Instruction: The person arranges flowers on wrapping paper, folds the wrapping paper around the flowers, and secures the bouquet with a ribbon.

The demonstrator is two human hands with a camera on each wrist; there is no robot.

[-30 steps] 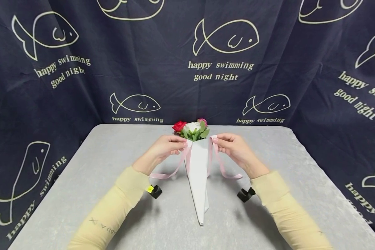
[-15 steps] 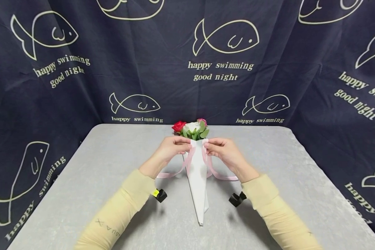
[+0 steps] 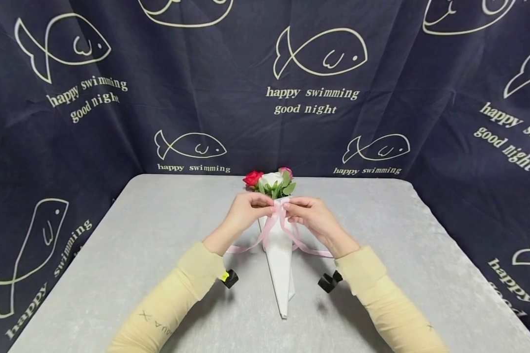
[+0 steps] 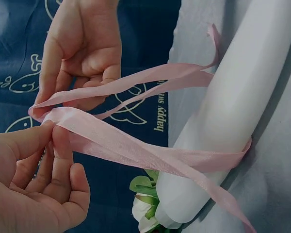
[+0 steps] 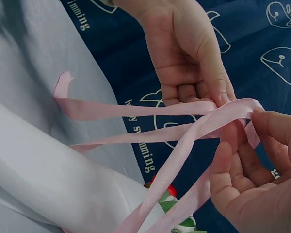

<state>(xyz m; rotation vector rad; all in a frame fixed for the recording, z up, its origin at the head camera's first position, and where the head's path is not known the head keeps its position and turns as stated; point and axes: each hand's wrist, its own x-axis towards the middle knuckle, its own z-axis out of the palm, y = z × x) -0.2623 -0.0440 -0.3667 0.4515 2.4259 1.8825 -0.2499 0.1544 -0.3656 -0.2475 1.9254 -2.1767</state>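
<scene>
A cone of white wrapping paper (image 3: 280, 264) lies on the table around a bouquet, with a red rose (image 3: 253, 177), a white rose (image 3: 271, 180) and a purplish-pink flower (image 3: 285, 171) showing at its far end. Pink ribbon (image 4: 199, 159) passes round the cone and rises in two strands. Above the paper, my left hand (image 3: 246, 212) pinches one strand between thumb and forefinger. My right hand (image 3: 314, 219) pinches the other, with the fingertips of both hands close together. In the right wrist view the strands cross near the left thumb, and a ribbon tail (image 5: 64, 85) trails over the table.
The table (image 3: 168, 211) has a grey cloth cover. Dark blue curtains (image 3: 238, 113) with fish drawings and lettering stand behind it and on both sides. Small black devices (image 3: 231, 278) hang at both wrists, below the beige sleeves (image 3: 168, 299).
Both hands have moved inward from either side of the cone, drawing the two pinched ribbon strands together over its middle. The bouquet has stayed in place.
</scene>
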